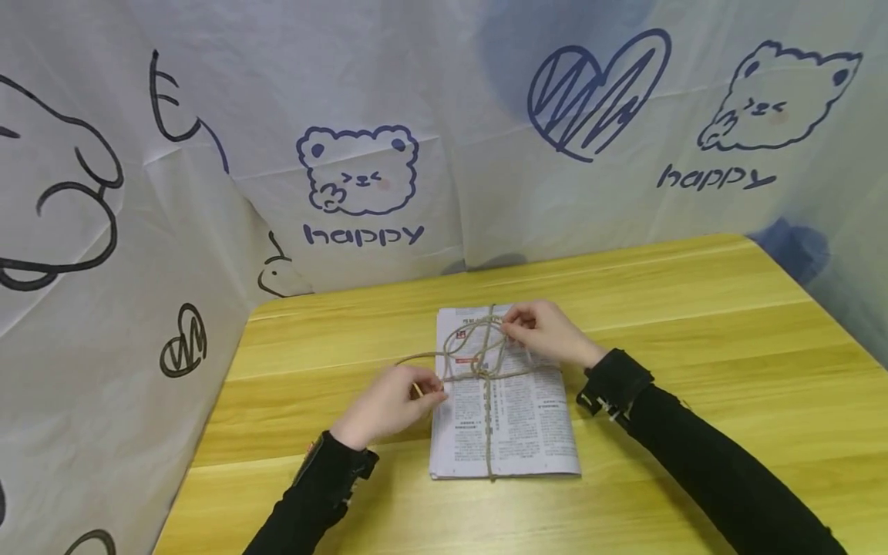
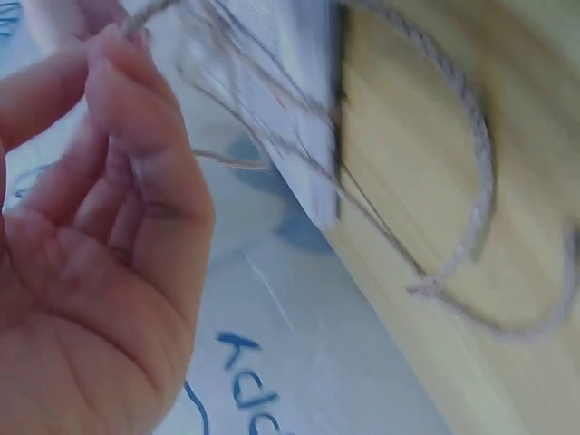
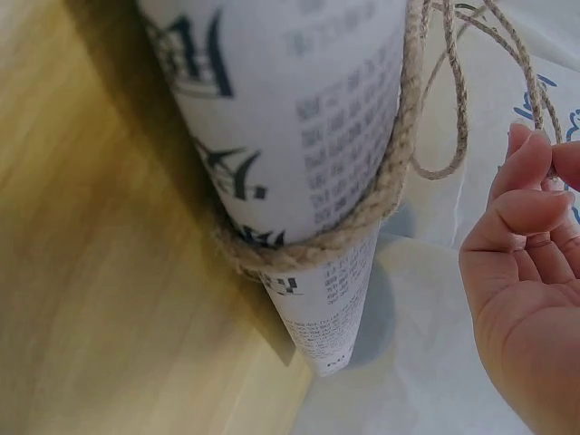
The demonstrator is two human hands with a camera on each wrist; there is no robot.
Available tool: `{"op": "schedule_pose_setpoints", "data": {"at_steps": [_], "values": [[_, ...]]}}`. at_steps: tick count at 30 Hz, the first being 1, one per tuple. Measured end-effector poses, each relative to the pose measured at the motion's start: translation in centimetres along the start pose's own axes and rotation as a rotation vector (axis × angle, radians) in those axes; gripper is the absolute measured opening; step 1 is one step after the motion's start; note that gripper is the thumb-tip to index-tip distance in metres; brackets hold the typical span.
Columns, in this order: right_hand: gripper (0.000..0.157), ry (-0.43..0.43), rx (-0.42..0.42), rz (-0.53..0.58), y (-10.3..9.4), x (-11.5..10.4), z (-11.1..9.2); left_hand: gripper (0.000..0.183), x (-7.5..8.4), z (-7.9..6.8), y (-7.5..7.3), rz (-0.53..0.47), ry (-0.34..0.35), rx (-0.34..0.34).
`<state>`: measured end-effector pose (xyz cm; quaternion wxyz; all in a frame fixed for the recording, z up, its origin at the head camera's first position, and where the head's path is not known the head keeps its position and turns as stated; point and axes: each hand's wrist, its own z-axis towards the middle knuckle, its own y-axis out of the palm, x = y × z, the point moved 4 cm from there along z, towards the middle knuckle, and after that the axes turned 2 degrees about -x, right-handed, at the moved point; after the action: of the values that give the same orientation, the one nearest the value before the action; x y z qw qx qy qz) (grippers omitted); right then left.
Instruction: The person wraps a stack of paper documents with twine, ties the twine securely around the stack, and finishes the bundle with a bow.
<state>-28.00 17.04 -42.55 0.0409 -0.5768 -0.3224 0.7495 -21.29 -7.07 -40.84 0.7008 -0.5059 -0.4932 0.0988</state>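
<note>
A folded stack of newspapers (image 1: 534,435) lies on the table, bound lengthwise and crosswise with brown twine (image 1: 489,432). The strands cross near the middle of its top, where loose loops lie. At the left edge of the stack, my left hand (image 1: 388,402) pinches a piece of the twine between thumb and finger; the left wrist view shows this strand (image 2: 480,136) curving back over the table. Over the upper right part, my right hand (image 1: 551,333) pinches a loop between thumb and fingertip. The right wrist view shows the twine (image 3: 335,240) wrapped around the paper's folded side.
The yellow wood-grain table (image 1: 694,347) extends on both sides of the stack. Behind it and at the left hangs a white cloth (image 1: 486,193) with drawn bears, hearts and writing. A loose tail of twine (image 2: 507,331) trails over the wood in the left wrist view.
</note>
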Motion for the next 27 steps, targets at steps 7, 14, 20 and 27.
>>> {"op": "schedule_pose_setpoints", "data": {"at_steps": [7, 14, 20, 27], "values": [[0.021, 0.001, -0.018, 0.02, -0.3, 0.2, 0.0, 0.014, 3.3, 0.3, 1.5, -0.291, 0.085, -0.086], [0.02, 0.005, -0.022, -0.016, -0.5, 0.2, 0.3, 0.021, 5.8, 1.8, 1.8, -0.807, 0.071, -0.081], [0.019, -0.006, -0.058, -0.008, -0.5, 0.0, 0.3, 0.033, 3.1, 1.7, 4.0, -0.414, -0.039, -0.192], [0.021, 0.001, -0.069, 0.018, -0.4, 0.0, 0.0, 0.053, 0.2, 1.1, 2.5, -0.018, -0.166, -0.095]]}}
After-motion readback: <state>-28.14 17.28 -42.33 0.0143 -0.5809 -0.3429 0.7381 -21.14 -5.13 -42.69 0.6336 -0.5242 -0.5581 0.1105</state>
